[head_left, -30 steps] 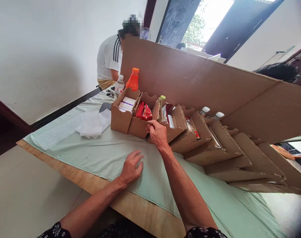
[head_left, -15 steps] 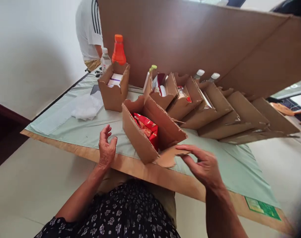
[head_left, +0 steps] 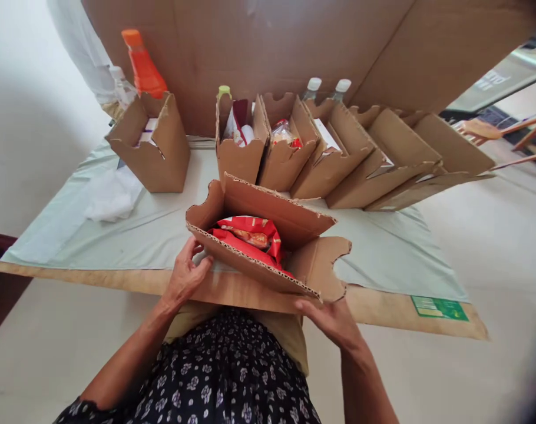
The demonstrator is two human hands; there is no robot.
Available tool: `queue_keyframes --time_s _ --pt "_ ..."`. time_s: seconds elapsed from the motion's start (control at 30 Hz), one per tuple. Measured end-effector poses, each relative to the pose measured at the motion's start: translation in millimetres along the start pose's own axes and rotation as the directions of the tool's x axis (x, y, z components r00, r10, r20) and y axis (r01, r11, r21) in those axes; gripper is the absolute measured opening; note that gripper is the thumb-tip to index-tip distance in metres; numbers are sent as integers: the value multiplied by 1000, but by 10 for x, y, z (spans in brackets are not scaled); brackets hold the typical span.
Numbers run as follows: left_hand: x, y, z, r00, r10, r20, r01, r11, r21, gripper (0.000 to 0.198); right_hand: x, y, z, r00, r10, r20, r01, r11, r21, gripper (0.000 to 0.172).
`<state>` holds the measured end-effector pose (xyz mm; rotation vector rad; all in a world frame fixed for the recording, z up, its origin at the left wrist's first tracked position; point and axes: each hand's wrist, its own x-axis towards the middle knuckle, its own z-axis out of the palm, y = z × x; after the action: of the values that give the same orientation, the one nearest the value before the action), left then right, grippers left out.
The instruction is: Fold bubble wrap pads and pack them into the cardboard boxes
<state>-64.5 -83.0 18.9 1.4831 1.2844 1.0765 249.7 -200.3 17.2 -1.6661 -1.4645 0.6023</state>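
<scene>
In front of me a cardboard box (head_left: 254,259) with an open top stands slanted near the table's front edge. Inside it lies a red snack packet (head_left: 250,235). My left hand (head_left: 187,275) is at the box's near left side, fingers curved and thumb apart, the fingertips at the cardboard. My right hand (head_left: 332,321) holds the near right corner from below, thumb in front, its other fingers hidden behind the end flap (head_left: 327,265). That flap leans outward, with a curved notch in its edge.
Behind stands a row of several open boxes (head_left: 241,162) holding packets. At the left are another box (head_left: 168,153), an orange bottle (head_left: 145,68) and crumpled plastic wrap (head_left: 113,194). A tall cardboard panel (head_left: 250,47) closes off the back; a person's sleeve (head_left: 80,47) shows beyond it.
The box has turned, its left end coming nearer to me. My left hand has reached its side. My right hand has moved from the flap's edge down to the near corner. The view has shifted.
</scene>
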Motion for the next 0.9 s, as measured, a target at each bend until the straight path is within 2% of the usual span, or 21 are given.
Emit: queue_keyframes --time_s 0.1,0.2,0.33,0.43,0.5,0.57,0.7,0.83,0.9 --pt "-23 46 9 996 -81 24 81 996 25 42 86 -49 181 999 5 35 -3 999 -32 59" --pt "-1 54 40 992 -121 36 122 992 -18 43 261 -73 211 998 -57 -16 56 996 -67 49" --pt "272 48 163 999 -38 17 39 995 -95 46 687 -12 102 996 -82 -45 78 994 -83 46" --pt "590 45 344 999 51 18 -48 989 -138 48 1066 64 36 988 -60 -140 50 996 -73 44" --pt "753 24 478 996 87 35 -81 987 -135 56 1236 122 55 979 -42 -200 38 999 -23 41" --pt "835 -27 579 994 94 47 -90 992 -88 66 1286 192 134 981 11 -196 -6 1000 25 40" --pt "767 -194 574 994 82 67 -84 996 37 72 1116 355 321 984 112 -137 -121 991 -58 44" --pt "513 -273 358 985 109 137 -129 981 148 64 1009 438 357 980 136 -143 -155 979 -130 52" --pt "367 -261 227 968 135 213 -179 963 204 57 1031 424 342 977 167 -130 -185 972 -145 52"
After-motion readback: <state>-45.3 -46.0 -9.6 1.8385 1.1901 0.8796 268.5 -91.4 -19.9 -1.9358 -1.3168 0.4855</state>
